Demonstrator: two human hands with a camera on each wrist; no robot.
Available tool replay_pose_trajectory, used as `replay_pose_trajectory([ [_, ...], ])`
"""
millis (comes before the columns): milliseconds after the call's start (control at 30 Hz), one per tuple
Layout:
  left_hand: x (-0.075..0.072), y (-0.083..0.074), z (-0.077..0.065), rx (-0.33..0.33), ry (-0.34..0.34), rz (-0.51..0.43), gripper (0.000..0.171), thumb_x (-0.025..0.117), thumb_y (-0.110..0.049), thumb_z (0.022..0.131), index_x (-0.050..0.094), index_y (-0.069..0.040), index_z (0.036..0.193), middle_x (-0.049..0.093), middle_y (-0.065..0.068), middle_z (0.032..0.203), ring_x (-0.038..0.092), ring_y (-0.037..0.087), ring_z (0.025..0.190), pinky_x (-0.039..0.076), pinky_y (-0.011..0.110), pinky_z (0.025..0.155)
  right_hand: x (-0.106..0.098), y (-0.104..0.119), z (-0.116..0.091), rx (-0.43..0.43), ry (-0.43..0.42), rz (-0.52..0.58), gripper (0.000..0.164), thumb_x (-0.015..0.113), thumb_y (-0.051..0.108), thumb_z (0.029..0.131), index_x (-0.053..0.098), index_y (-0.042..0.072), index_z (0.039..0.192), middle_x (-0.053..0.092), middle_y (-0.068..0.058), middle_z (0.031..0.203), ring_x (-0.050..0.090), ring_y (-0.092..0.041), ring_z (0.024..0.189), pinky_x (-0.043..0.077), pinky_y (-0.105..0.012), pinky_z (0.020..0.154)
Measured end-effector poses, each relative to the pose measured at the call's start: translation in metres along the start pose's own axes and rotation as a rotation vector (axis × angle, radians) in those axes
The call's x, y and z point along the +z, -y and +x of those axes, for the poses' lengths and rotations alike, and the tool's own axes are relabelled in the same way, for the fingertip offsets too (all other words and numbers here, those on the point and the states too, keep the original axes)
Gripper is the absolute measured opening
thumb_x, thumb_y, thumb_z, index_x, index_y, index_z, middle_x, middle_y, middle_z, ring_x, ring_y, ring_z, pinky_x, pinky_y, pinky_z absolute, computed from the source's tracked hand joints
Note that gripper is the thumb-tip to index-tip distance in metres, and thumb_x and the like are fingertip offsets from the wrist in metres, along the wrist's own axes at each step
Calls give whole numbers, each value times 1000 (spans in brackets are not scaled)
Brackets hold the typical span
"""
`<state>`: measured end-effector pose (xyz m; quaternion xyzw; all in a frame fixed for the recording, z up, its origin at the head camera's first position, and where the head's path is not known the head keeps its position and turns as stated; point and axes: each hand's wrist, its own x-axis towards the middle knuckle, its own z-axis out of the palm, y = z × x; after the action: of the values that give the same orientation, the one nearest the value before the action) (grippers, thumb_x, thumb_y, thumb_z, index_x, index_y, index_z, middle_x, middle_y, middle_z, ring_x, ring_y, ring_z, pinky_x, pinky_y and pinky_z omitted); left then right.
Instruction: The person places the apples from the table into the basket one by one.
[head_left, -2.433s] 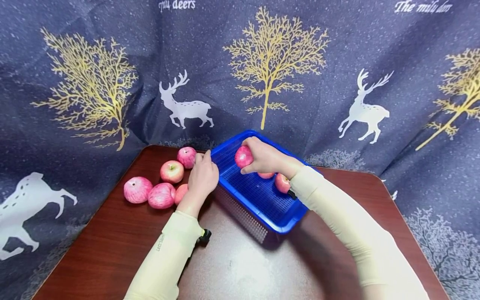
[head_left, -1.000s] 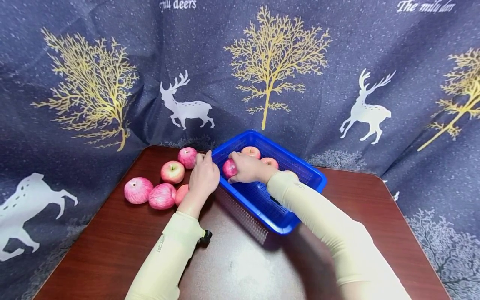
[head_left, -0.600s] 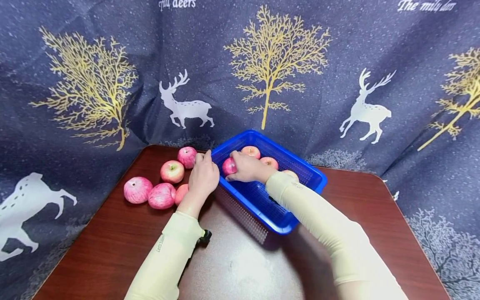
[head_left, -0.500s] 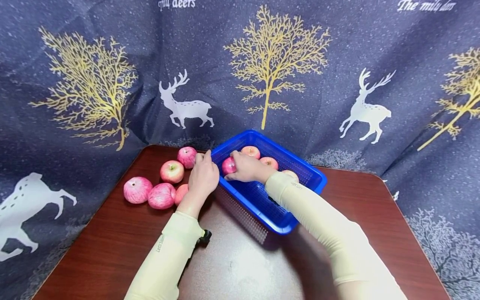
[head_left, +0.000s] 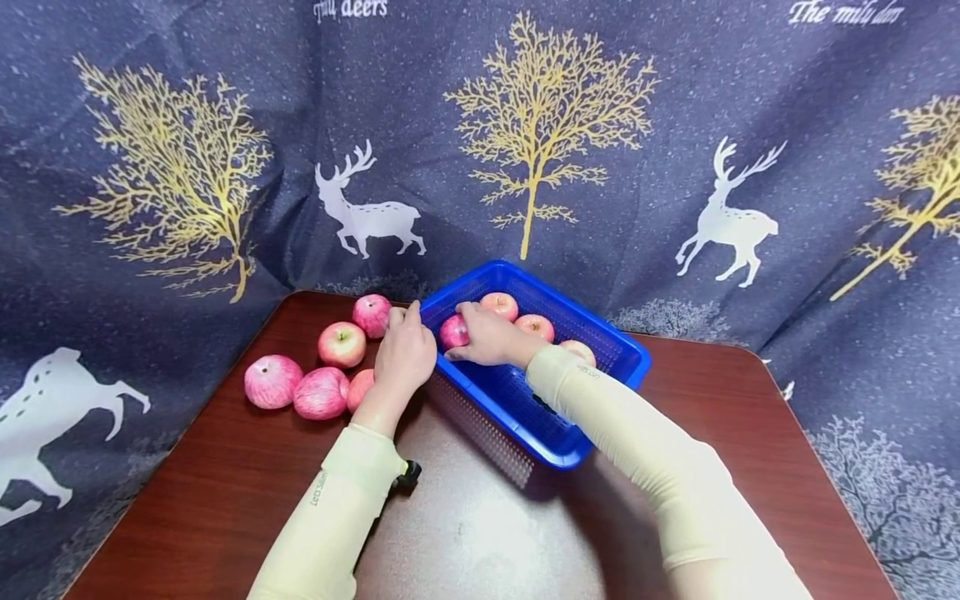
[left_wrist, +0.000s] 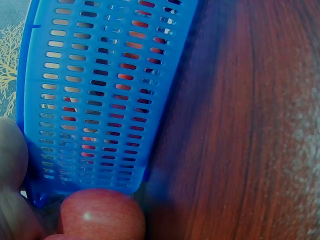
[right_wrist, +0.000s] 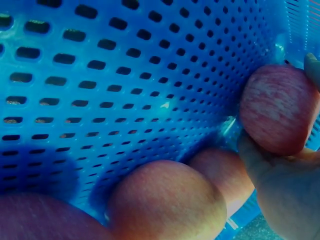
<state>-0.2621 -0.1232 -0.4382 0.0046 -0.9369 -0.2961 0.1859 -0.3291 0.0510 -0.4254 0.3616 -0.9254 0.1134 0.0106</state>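
Observation:
In the head view my right hand (head_left: 491, 335) reaches into the blue plastic basket (head_left: 581, 458) and grips a red apple (head_left: 454, 332) at its left end. The right wrist view has this apple (right_wrist: 280, 109) between thumb and fingers, close against the perforated wall. Three paler apples lie in a row inside, among them a far one (head_left: 500, 305), a middle one (head_left: 536, 326) and one (head_left: 579, 352) partly behind the sleeve. My left hand (head_left: 405, 354) holds the basket's left corner by the rim, its fingertips partly hidden.
Left of the basket several apples rest on the brown wooden table (head_left: 210, 492), including a striped one (head_left: 273, 382) and a yellowish-red one (head_left: 342, 344). One apple (left_wrist: 104, 215) sits beside the basket's outer wall, near my left hand. A deer-patterned cloth (head_left: 465, 125) hangs behind the table.
My right hand has carried the red apple left and down to the basket's left end, uncovering the far apple. Over the last half second it barely moves. My left hand has stayed at the rim.

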Motion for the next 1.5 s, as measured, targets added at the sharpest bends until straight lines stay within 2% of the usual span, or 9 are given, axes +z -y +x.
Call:
replay_pose_trajectory([
  [133,1,0,0,2,-3,1,52,43,-19,97,40,-5,147,44,21,131,54,39,110,47,53,87,-5,-1,-3,14,-1,13,91,75,57,79,39,0,140,51,-13,126,54,-22,110,43,-35,97],
  [367,3,1,1,-2,-8,8,52,42,-19,97,40,-6,148,44,21,129,54,39,108,48,53,86,-20,-8,-4,9,-23,50,90,72,60,80,39,4,143,49,-13,132,51,-21,115,42,-37,98],
  [467,3,2,2,-2,-8,4,52,42,-20,97,40,-6,148,44,21,128,54,39,107,48,53,85,-31,-14,-6,-5,-42,71,88,72,57,81,39,4,143,51,-11,126,52,-18,108,42,-34,95],
  [600,2,3,1,-2,-10,-2,53,41,-20,97,40,-5,148,45,21,129,54,39,109,47,53,86,-49,-20,-13,7,-65,90,88,73,58,81,40,6,144,50,-8,126,51,-16,108,40,-33,97],
  [733,1,3,1,3,-12,-7,52,41,-20,97,40,-5,147,45,22,129,53,39,111,47,53,87,-65,-26,-23,29,-80,96,86,71,60,81,42,8,144,47,-7,137,45,-18,124,35,-34,105],
  [933,1,2,1,9,-17,-11,52,42,-18,97,41,-4,147,45,22,128,53,40,109,47,53,86,-81,-31,-39,28,-101,117,83,67,58,86,41,6,145,47,-9,142,42,-19,130,31,-33,108],
  [1200,2,1,-1,9,-30,-19,51,43,-18,97,42,-4,146,45,21,128,54,40,107,48,54,84,-99,-40,-62,84,-182,180,76,68,57,85,46,9,140,58,-7,127,53,-20,119,39,-38,101],
  [1333,3,1,0,7,-34,-14,51,43,-18,97,42,-5,146,45,20,128,55,39,106,48,53,83,-109,-44,-77,131,-212,176,77,65,64,84,47,13,139,59,-2,122,54,-17,114,41,-38,98],
  [1500,3,3,0,5,-30,-13,51,43,-18,97,42,-5,147,45,20,128,55,40,107,48,54,84,-117,-53,-95,154,-251,172,72,67,61,84,50,14,136,61,1,118,56,-17,110,42,-36,96],
])
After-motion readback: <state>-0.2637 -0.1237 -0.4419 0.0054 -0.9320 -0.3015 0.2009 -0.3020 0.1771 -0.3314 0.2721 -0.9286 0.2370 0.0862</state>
